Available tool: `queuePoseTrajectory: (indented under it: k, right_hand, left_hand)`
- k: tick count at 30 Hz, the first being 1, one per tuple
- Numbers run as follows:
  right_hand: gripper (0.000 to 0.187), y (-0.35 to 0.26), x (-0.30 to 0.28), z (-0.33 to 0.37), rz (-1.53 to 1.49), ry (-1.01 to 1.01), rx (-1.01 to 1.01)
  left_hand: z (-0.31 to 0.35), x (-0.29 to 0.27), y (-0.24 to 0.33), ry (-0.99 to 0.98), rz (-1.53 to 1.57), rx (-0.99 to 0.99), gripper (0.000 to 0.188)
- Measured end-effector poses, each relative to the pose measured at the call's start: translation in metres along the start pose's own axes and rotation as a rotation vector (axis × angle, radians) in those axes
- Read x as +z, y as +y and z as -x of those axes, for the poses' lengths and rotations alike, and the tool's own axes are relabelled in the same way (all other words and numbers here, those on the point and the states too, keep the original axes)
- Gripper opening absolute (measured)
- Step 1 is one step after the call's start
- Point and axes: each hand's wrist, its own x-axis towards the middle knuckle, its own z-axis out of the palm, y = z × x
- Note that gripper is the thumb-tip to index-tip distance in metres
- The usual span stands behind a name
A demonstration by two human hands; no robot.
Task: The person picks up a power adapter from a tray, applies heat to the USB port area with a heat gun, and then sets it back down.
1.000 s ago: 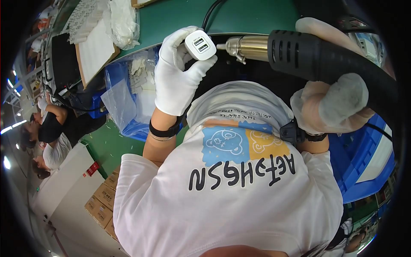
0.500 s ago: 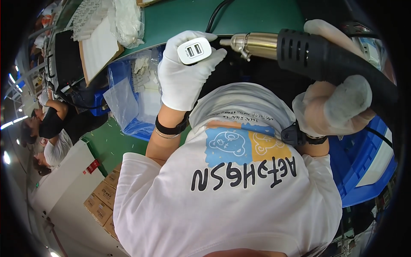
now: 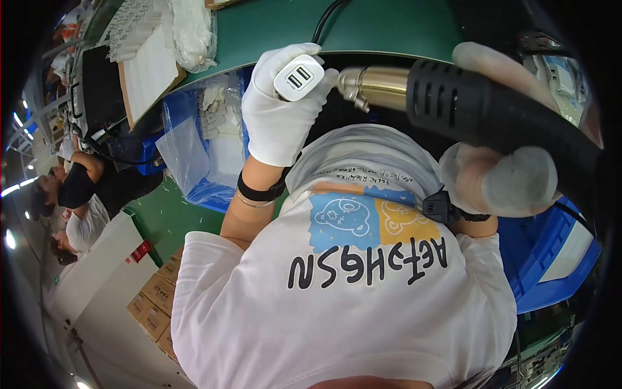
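Note:
My left hand (image 3: 275, 123), in a white glove, grips a white USB charger (image 3: 299, 77) between thumb and fingers. The charger's face with two ports is turned up toward me. My right hand (image 3: 476, 178), its fingers covered in pale, partly see-through material, is wrapped round a black heat gun (image 3: 453, 100) with vent slots. The gun's metal nozzle (image 3: 382, 86) points left at the charger, its tip beside my left fingertips. Whether the tip touches them I cannot tell.
Ahead lies a green worktop (image 3: 389, 29) with a black cable (image 3: 322, 26). A blue bin (image 3: 210, 191) with plastic bags stands at left, another blue bin (image 3: 551, 259) at right. Clear plastic bags (image 3: 194, 39) and cartons (image 3: 152, 301) sit at left. Other people are at the far left.
The heat gun has moved left and slightly down with my right hand, bringing its nozzle closer to my left hand. My left hand has tilted the charger anticlockwise.

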Motion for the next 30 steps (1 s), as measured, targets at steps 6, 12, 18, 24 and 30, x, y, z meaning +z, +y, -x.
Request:
queuePoseTrajectory:
  k: [6, 12, 18, 24, 30]
  right_hand:
    - [0.063, 0.022, 0.001, -0.005, -0.084, -0.041, -0.197]
    - [0.057, 0.012, -0.016, -0.02, -0.029, -0.374, -0.202]
    - [0.055, 0.015, -0.019, -0.023, 0.079, -0.386, -0.382]
    - [0.055, 0.014, -0.015, -0.02, 0.089, -0.307, -0.337]
    - [0.056, 0.015, -0.014, -0.017, 0.1, -0.226, -0.294]
  left_hand:
    - [0.0, 0.001, -0.007, 0.018, -0.072, 0.074, 0.038]
    - [0.002, 0.004, -0.006, 0.026, 0.026, -0.009, 0.038]
    - [0.003, 0.005, -0.008, 0.034, 0.012, -0.018, 0.037]
    - [0.002, 0.005, -0.014, 0.047, 0.01, 0.029, 0.038]
    - [0.002, 0.006, -0.013, 0.045, 0.0, 0.019, 0.04]
